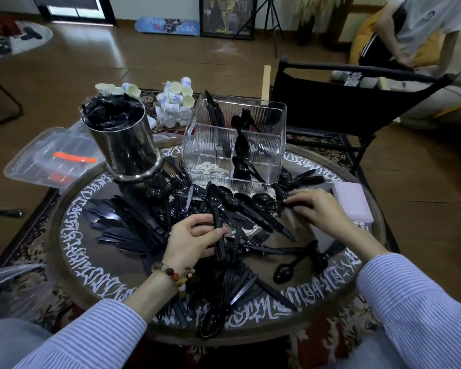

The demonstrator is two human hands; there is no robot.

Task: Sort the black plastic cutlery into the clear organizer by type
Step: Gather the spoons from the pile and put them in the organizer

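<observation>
Inventory, L to R, first pass.

1. Lidded clear box (51, 158), orange item inside, off the table's left edge.
2. Steel canister (125, 145) w/ black plastic stuffed in top, on the table (72, 217), rear left.
3. Knife pile (123, 222), fanned out, left of centre. Unsorted.
4. Our left hand (194, 241): fingers curled round a small bunch of spoons (216, 209), bowls pointing away from us; we can't tell the exact count.
5. Clear organizer (234, 139), rear centre, divided into compartments. A few spoons stand in the right-hand section, some pcs in the back-left; the front-left looks bare.
6. Loose spoons and forks (250, 278), centre & near edge. Unsorted.
7. Our right hand (312, 206): fingers bent down, tips on spoon handles near the organizer's right corner; firm grip or just touching, we can't tell.
8. Pale pink box (353, 203), table's right.

Progress, our est.: early. Most cutlery is on the table yet, only a handful binned. Left to do: bulk of the spoons, all loose forks, knife pile.
</observation>
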